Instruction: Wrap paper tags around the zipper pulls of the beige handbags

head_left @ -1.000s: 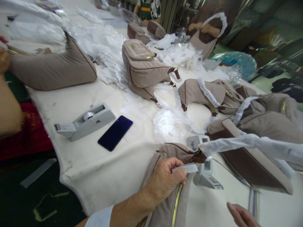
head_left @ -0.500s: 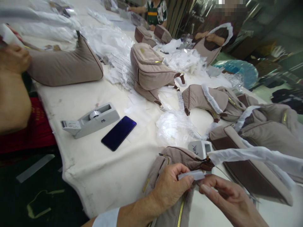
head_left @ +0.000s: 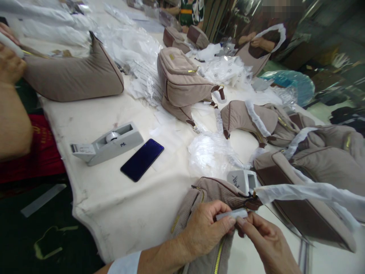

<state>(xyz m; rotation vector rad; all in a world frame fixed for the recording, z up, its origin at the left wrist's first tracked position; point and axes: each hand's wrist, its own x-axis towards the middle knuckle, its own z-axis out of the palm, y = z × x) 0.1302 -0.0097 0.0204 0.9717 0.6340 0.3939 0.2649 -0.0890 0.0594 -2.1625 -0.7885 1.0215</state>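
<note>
A ribbed taupe bag [head_left: 216, 190] with yellow zippers lies at the table's front, below my hands. My left hand [head_left: 203, 228] pinches a small whitish strip [head_left: 232, 214], possibly wrapping film or paper, between thumb and fingers. The fingers of my right hand [head_left: 266, 236] are closed on the strip's right end. Just beyond my right hand, a bag strap wrapped in white film [head_left: 308, 191] runs off to the right. What the strip is wrapped around, if anything, I cannot make out.
A grey tape dispenser [head_left: 111, 142] and dark phone [head_left: 142, 160] lie to the left. Another dispenser [head_left: 242, 180] stands behind my bag. Several taupe bags [head_left: 185, 83] and crumpled plastic [head_left: 208, 152] cover the table. A co-worker's arm [head_left: 13, 110] holds a bag at left; other people work at the back.
My right hand has closed in, its thumb now pressed against the strip beside my left thumb. The strip looks narrower. At left, the co-worker's hand has shifted slightly left.
</note>
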